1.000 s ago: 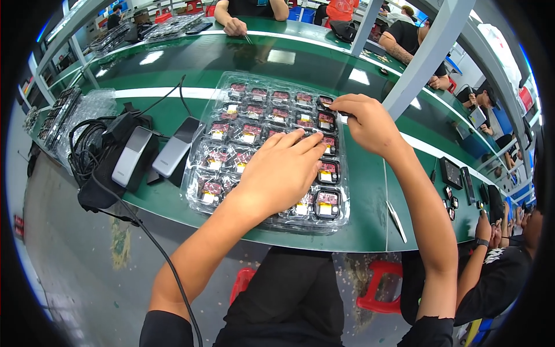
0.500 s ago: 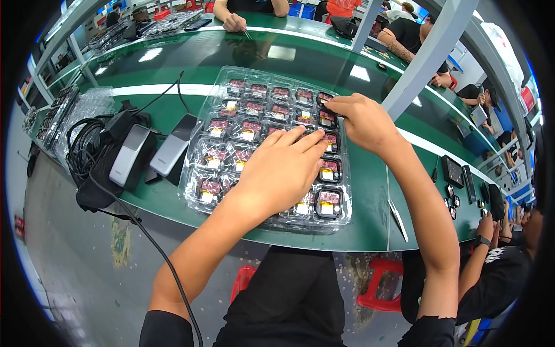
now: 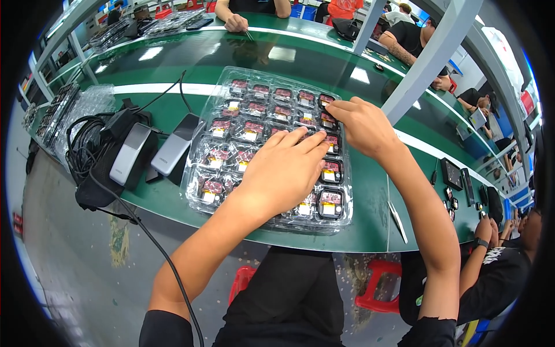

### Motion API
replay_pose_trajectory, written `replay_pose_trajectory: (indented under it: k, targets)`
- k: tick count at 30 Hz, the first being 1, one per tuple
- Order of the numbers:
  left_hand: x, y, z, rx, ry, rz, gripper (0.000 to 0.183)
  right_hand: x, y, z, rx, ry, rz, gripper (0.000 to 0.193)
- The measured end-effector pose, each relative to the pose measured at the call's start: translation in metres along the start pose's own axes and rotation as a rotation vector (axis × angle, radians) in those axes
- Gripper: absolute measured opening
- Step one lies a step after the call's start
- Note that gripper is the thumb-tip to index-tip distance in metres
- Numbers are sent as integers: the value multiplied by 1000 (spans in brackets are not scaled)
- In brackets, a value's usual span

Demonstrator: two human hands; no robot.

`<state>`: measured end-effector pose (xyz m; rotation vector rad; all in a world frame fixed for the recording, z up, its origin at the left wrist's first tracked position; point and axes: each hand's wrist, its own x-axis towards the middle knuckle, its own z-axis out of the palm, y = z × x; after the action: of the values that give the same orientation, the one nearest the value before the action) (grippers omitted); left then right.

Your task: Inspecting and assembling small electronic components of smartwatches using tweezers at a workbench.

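On the green table [image 3: 370, 191], the clear tray [image 3: 245, 74] has two grey boxes [image 3: 132, 153] at left, tweezers [image 3: 397, 221] at right. Its near side follows the table edge; longer axis is unclear. The left hand [image 3: 283, 170] lies flat, covering its middle; the right hand [image 3: 367, 127] bends at the far-right corner, grip hidden.

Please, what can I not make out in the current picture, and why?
Head view:
Part of the tray under the left hand: hidden by that hand.
How the right hand meets the corner unit: the hand hides the contact.
Person opposite: head cut off by the upper edge.
Small black parts at right: too small to identify.
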<state>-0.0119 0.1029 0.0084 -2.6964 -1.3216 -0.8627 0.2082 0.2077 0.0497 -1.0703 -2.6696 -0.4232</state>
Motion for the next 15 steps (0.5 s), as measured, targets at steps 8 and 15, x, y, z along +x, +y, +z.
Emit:
replay_pose_trajectory:
  k: [8, 15]
  targets:
    - [0, -1, 1, 16, -5, 1, 40, 1, -7, -3, 2, -60, 65, 43]
    - [0, -2, 0, 12, -5, 6, 40, 7, 2, -6, 162, -83, 140, 45]
